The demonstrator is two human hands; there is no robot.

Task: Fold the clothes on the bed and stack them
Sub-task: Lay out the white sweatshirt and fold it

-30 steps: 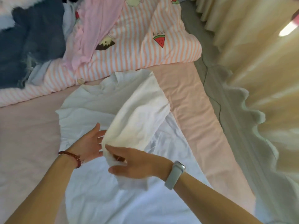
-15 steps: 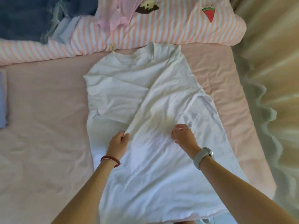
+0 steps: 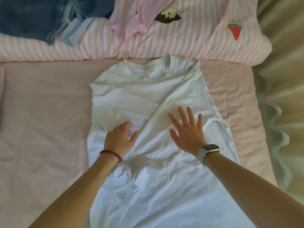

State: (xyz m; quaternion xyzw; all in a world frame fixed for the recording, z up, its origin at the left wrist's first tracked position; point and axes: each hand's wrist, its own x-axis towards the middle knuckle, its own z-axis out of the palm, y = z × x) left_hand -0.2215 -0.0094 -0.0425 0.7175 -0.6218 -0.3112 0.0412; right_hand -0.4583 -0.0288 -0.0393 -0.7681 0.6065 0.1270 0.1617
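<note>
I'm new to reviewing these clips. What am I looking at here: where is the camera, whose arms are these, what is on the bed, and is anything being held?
The camera sits on a person's head and looks down, so the two bare arms are that person's own. There is no robot. The left hand, with a red bead bracelet on the wrist, and the right hand, with a watch, are both open and rest on a white T-shirt. Nothing is gripped. The shirt lies on a pink sheet, collar away from the person, with its right side already folded in across the middle. Beyond it lies a pink-and-white striped duvet, with dark denim and a pink garment on it, apparently not yet folded.
</note>
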